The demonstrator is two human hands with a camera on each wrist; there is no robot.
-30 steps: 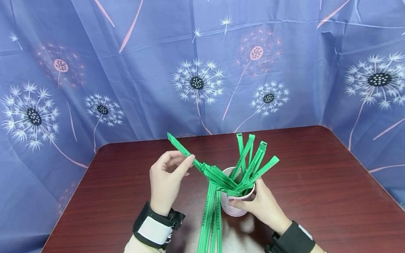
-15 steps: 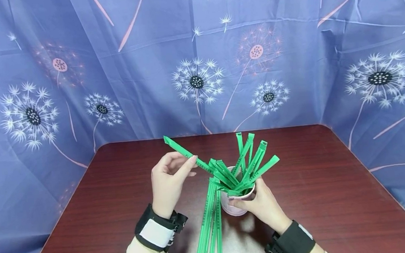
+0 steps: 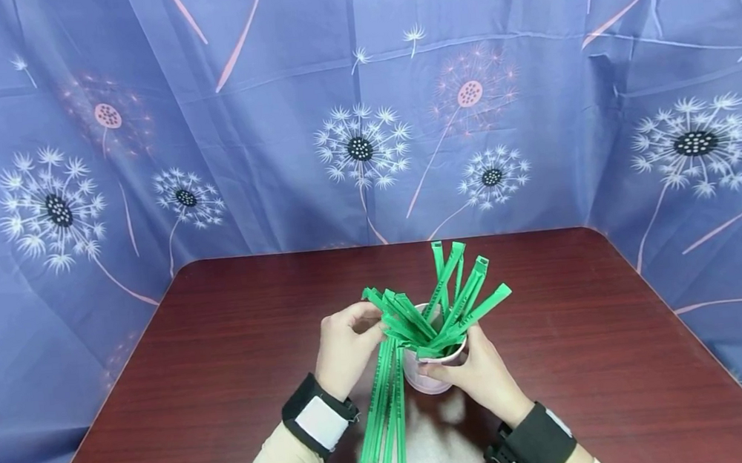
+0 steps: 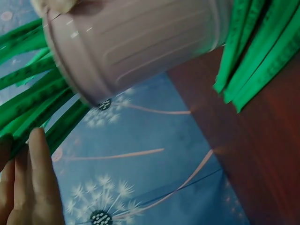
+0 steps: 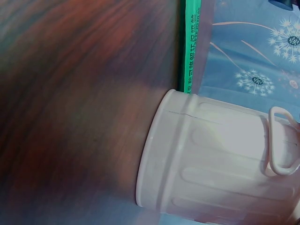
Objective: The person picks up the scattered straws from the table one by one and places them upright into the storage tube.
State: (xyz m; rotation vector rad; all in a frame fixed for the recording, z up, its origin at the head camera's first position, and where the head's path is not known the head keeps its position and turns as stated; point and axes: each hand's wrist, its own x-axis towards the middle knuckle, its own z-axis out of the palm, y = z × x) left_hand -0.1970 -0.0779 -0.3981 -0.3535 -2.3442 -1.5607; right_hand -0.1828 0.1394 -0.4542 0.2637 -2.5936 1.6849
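roughly nine green strips [image 3: 448, 306], one cup [image 3: 426, 383]

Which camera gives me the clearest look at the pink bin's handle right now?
The right wrist view: the pink bin fills the frame and its loop handle stands out plainly against the ribbed wall. The head view shows only the bin's rim between the right hand and green strips. The left wrist view shows the wall, no handle.

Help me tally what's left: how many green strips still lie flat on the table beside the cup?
About 4, side by side on the table just left of the pink cup, running toward the person: the flat strips. They overlap, so one more may be hidden. The others stand in the cup.
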